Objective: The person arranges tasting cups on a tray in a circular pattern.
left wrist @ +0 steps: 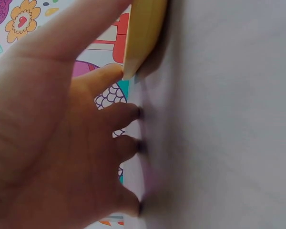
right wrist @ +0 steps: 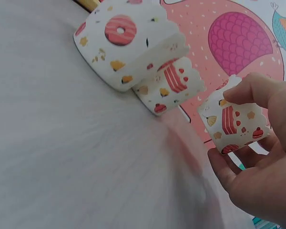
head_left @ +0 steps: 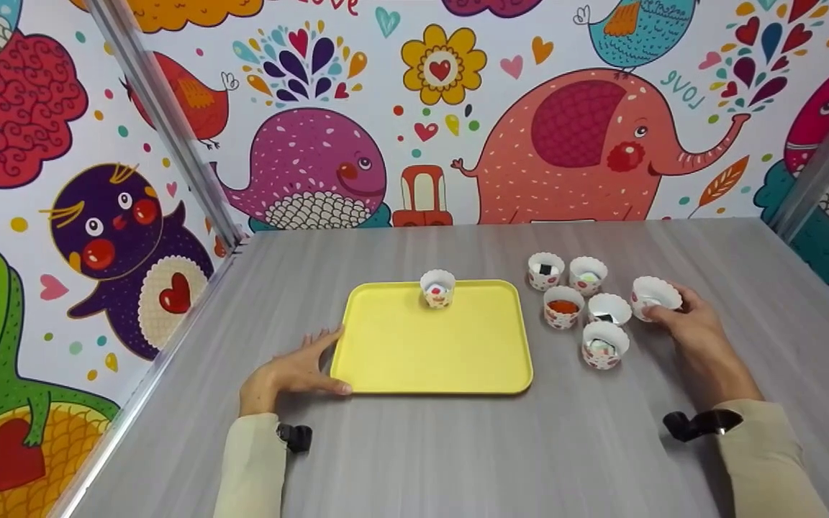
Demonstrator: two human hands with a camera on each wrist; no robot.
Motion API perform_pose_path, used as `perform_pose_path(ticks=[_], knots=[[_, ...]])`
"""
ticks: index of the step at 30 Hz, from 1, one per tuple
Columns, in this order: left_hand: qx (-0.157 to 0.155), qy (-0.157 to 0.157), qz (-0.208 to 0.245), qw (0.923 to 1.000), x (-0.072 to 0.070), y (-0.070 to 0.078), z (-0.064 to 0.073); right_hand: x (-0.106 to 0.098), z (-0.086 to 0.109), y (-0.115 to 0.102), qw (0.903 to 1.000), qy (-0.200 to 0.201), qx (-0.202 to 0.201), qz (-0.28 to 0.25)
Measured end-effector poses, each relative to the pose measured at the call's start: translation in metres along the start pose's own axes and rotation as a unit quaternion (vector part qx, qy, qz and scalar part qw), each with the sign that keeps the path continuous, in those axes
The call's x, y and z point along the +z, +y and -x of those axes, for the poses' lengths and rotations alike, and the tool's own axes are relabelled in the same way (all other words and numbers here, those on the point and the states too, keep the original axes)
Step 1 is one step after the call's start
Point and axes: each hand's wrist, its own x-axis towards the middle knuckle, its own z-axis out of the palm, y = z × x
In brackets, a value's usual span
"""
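Note:
A yellow tray lies flat on the table. My left hand rests at its left side, thumb and index finger touching the rim, the other fingers spread with their tips on the tabletop. At the tray's back edge stands a paper baking cup with something white and red inside. With thumb and fingers, my right hand holds another printed baking cup, tilted; its contents are hidden. Left of that hand, several more baking cups stand grouped, among them one with orange contents and one with pale pieces.
Behind the grey table rises a wall printed with cartoon animals. Metal posts stand at its corners. A dark wrist device is on the left sleeve, another on the right.

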Motion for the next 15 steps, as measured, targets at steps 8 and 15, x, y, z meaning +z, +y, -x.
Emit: perform_pose_path(ticks=[8, 15], knots=[[0.002, -0.001, 0.001, 1.0, 0.0, 0.001, 0.002, 0.005, 0.005, -0.014, 0.9989, -0.021, 0.024, 0.033], [-0.009, 0.002, 0.002, 1.0, 0.0, 0.003, 0.003, 0.012, 0.007, -0.03, 0.9957, -0.028, 0.008, 0.088]])
